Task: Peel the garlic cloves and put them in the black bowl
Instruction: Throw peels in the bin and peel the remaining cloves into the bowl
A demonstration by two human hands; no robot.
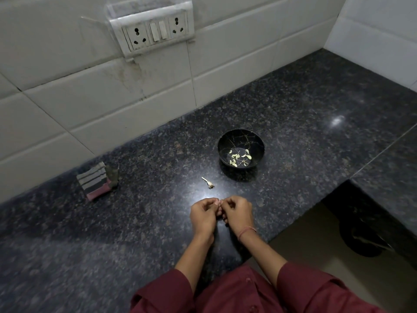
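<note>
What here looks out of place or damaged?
A garlic stem scrap lies loose on the counter, between the bowl and the hands. The tile below the socket plate is stained and cracked.

The scene is dim, with light falling from above; a bright glare patch sits on the polished bench point(158, 222) just beyond the two grips, and a smaller highlight point(337, 120) gleams far to their right; soft shadows spread on the bench to their left; wide-angle distortion bows the wall tiles point(67, 98) and the frame's edges look soft.
</note>
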